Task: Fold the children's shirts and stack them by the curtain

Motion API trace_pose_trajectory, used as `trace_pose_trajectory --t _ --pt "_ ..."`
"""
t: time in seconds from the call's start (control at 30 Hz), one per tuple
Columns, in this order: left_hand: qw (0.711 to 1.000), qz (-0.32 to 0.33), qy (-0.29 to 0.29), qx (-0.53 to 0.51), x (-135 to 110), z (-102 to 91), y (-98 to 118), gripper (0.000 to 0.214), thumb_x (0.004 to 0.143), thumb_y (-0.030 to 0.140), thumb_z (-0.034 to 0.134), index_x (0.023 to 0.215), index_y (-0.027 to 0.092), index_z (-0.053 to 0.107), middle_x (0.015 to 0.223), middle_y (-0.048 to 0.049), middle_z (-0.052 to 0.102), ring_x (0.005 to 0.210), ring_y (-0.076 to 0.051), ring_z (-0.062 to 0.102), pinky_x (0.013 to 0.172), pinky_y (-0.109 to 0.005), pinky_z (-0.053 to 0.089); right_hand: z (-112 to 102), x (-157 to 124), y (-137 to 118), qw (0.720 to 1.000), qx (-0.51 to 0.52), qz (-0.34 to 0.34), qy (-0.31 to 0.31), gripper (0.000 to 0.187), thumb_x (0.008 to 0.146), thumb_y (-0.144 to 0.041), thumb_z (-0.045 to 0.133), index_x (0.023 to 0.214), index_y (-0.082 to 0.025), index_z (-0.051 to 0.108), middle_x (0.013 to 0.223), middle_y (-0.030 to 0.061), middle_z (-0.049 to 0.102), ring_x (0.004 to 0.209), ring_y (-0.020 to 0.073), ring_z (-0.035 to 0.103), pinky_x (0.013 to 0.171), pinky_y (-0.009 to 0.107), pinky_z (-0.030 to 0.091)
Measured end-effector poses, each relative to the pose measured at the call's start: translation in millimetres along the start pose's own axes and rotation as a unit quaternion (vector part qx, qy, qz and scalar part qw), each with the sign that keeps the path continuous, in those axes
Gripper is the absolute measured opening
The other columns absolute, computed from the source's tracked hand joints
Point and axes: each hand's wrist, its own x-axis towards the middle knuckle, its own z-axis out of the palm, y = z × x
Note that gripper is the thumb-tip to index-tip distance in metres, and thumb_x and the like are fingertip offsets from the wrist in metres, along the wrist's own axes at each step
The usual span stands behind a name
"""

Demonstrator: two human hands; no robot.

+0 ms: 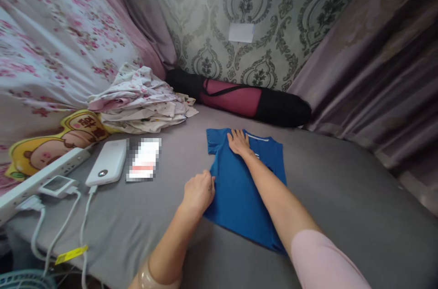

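Observation:
A blue T-shirt [236, 193] lies on the grey sheet, its neckline toward the wall and its left sleeve spread out. The right side looks folded under or inward, with no sleeve showing there. My left hand [199, 190] is closed on the shirt's left side edge, below the sleeve. Flat on the shoulder beside the collar rests my right hand [238, 141], fingers spread. My right forearm crosses the shirt and covers part of its print.
Left of the shirt are a blurred phone-like rectangle [144, 160], a white power bank [107, 162] with a cable, and a power strip [44, 182]. Behind lie a heap of crumpled floral cloth [143, 97] and a long black and maroon bag [236, 97] along the wall.

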Motion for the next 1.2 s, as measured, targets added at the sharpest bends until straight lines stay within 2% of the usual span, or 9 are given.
trace_pose_trajectory --t 0.1,0.23,0.33,0.5,0.6,0.7,0.87,1.0,1.2 --pt "1.0 -0.012 -0.016 -0.021 1 -2.9 -2 0.033 0.097 0.032 0.032 0.106 0.012 0.057 0.098 -0.0167 0.069 0.091 -0.029 0.068 0.071 -0.034 0.049 8 8 5 1.0 -0.007 0.001 0.002 0.06 0.099 -0.046 0.019 0.149 -0.015 0.029 0.156 0.0113 0.024 0.144 0.0284 0.013 0.114 0.053 0.009" --pt "0.999 -0.013 -0.031 -0.033 -1 -7.2 -1 0.033 0.095 0.034 0.037 0.11 0.01 0.055 0.101 -0.0181 0.068 0.094 -0.029 0.067 0.072 -0.035 0.049 -3 12 2 0.999 0.0 0.013 -0.045 0.059 0.098 -0.045 0.027 0.148 -0.014 0.031 0.156 0.0141 0.022 0.144 0.0308 0.013 0.112 0.056 0.011" --pt "0.999 -0.007 -0.02 -0.032 -2 -7.4 -1 0.034 0.095 0.036 0.037 0.108 0.012 0.057 0.102 -0.0173 0.068 0.096 -0.028 0.067 0.074 -0.034 0.049 -18 11 -21 1.0 0.015 0.001 -0.02 0.051 0.096 -0.036 0.039 0.141 -0.013 0.041 0.152 0.0181 0.03 0.141 0.0311 0.021 0.111 0.052 0.018" --pt "0.999 -0.005 -0.007 -0.031 1 -6.1 -4 0.036 0.095 0.038 0.038 0.104 0.013 0.062 0.101 -0.0179 0.069 0.095 -0.031 0.067 0.075 -0.037 0.05 -22 2 -79 0.995 0.083 -0.036 -0.034 0.035 0.092 -0.04 0.049 0.11 -0.015 0.066 0.115 0.0167 0.065 0.115 0.0291 0.056 0.095 0.037 0.043" --pt "0.999 -0.001 -0.006 -0.036 3 -6.2 -6 0.035 0.095 0.038 0.039 0.102 0.013 0.063 0.101 -0.0174 0.069 0.095 -0.031 0.067 0.075 -0.036 0.05 -11 -2 -101 0.994 0.097 0.004 -0.04 0.043 0.087 -0.04 0.058 0.116 -0.008 0.061 0.118 0.0233 0.062 0.111 0.0331 0.059 0.091 0.04 0.046" --pt "0.999 -0.002 -0.007 -0.042 3 -6.9 -6 0.035 0.094 0.039 0.039 0.1 0.014 0.063 0.1 -0.0167 0.069 0.095 -0.031 0.067 0.073 -0.035 0.049 -2 -2 -107 0.991 0.121 0.045 -0.028 0.042 0.087 -0.023 0.057 0.124 -0.003 0.054 0.124 0.0276 0.057 0.115 0.0334 0.057 0.093 0.041 0.044" --pt "0.999 0.003 -0.008 -0.05 1 -7.4 -5 0.035 0.094 0.041 0.04 0.1 0.014 0.062 0.1 -0.0166 0.069 0.095 -0.03 0.067 0.071 -0.033 0.047 -3 4 -93 0.976 0.207 0.069 -0.021 0.023 0.081 -0.011 0.059 0.102 -0.01 0.067 0.111 0.021 0.066 0.109 0.0302 0.061 0.092 0.038 0.046" --pt "0.999 0.009 0.002 -0.05 0 -7.4 -5 0.03 0.094 0.037 0.04 0.099 0.015 0.061 0.1 -0.0155 0.069 0.094 -0.029 0.067 0.069 -0.032 0.046 -16 7 -66 0.945 0.314 0.096 0.002 0.019 0.084 -0.016 0.053 0.094 -0.014 0.068 0.088 0.011 0.071 0.081 0.0209 0.069 0.073 0.03 0.054" --pt "0.998 0.033 0.032 -0.053 -7 -6.8 3 0.026 0.094 0.034 0.039 0.103 0.017 0.056 0.1 -0.0135 0.069 0.093 -0.026 0.066 0.069 -0.03 0.045 -47 -7 -7 0.876 0.46 0.139 0.038 0.018 0.084 -0.017 0.05 0.094 -0.017 0.065 0.063 -0.0039 0.061 0.048 0.0066 0.055 0.048 0.016 0.047"
